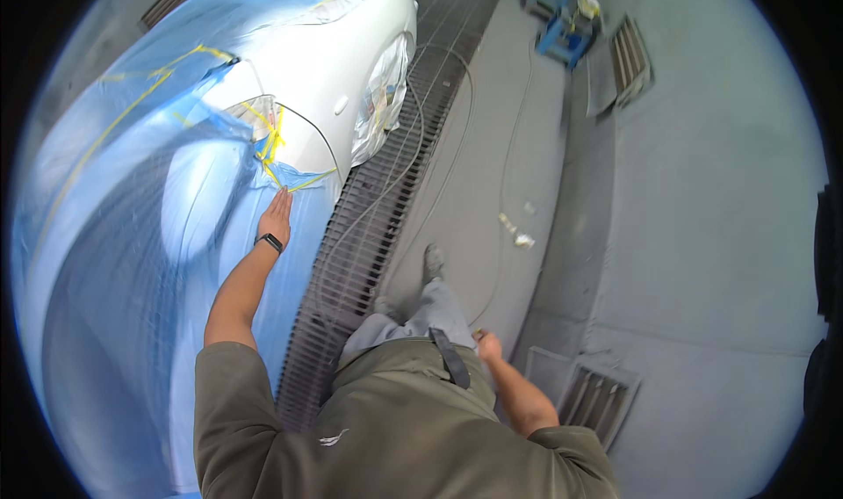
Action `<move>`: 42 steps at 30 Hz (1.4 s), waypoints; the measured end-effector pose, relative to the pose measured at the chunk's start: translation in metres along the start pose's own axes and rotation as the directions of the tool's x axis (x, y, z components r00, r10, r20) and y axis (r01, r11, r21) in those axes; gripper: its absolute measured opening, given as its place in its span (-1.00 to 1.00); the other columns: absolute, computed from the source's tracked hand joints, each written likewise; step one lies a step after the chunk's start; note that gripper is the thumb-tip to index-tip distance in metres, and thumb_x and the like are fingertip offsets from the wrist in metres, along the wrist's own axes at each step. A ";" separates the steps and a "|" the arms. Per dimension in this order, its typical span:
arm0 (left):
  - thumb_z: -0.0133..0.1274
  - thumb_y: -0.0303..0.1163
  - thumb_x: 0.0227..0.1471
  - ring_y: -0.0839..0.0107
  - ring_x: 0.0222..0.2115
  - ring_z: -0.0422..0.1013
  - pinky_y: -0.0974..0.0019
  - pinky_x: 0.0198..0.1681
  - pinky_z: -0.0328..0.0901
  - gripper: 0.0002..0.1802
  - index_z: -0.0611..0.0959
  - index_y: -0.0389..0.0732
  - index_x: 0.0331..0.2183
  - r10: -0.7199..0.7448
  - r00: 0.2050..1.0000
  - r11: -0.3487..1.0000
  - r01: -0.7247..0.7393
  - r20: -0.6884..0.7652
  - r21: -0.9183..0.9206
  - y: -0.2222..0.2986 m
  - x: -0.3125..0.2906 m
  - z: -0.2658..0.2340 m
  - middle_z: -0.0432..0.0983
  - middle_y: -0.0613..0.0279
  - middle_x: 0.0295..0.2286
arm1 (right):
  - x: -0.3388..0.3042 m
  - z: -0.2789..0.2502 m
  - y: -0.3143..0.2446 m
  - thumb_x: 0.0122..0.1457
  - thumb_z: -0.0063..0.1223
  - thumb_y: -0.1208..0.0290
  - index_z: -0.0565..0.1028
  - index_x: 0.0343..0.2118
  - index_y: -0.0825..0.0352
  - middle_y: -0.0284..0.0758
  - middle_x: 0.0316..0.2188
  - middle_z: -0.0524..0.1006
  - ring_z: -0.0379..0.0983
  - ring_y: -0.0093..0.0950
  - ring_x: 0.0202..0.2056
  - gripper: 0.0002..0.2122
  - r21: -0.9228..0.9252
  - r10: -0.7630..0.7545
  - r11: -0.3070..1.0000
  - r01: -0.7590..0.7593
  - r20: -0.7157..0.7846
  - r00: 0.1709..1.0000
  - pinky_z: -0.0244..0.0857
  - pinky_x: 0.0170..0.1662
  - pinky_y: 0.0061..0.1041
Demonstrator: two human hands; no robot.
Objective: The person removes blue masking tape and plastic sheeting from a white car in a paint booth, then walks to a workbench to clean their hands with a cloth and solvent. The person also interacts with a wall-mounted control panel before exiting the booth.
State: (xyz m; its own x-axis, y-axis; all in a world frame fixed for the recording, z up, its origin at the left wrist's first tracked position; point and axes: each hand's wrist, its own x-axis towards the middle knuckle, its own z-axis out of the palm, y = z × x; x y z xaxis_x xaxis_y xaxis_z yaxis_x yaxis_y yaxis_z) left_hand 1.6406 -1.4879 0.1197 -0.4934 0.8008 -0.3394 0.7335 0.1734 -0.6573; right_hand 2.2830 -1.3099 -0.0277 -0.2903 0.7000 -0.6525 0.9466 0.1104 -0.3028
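A white car body (303, 68) stands at the left, much of it draped in translucent blue masking film (263, 271). My left hand (277, 216) reaches forward, its fingers stretched out and lying on the film just below a taped edge. Yellow masking tape (274, 139) runs in strips and loose ends above the fingertips. Low beside my right hip, my right hand (488, 348) is closed around something small and yellowish-brown, too small to name. It is well away from the car.
A dark floor grating (351, 244) runs alongside the car, with a thin hose (470, 86) looped over it. Crumpled scraps (522, 239) lie on the grey floor. Blue stands (562, 38) are at the far right, near a wall vent (630, 60). Another vent (599, 400) sits low nearby.
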 end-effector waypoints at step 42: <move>-0.04 -0.20 0.15 -0.04 -0.16 0.53 -0.02 -0.08 0.43 -0.64 0.75 -0.12 -0.18 0.288 0.743 0.437 0.459 0.604 -0.773 0.410 0.048 -0.085 0.64 -0.03 -0.19 | 0.348 -0.371 -0.112 0.06 0.29 0.33 0.63 -0.09 0.39 -0.32 -0.49 0.69 0.62 -0.59 -0.50 -0.64 -0.149 -0.283 0.928 0.340 0.308 0.908 0.48 -0.37 -0.57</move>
State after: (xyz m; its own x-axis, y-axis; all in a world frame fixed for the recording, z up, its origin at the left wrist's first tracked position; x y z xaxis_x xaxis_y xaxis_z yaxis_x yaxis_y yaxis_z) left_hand 1.9574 -1.3293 -0.1086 -0.4375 0.2982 -0.8483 0.4555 0.8869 0.0769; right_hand 2.1278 -0.8173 0.0368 -0.5747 0.3870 -0.7211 0.8011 0.4459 -0.3992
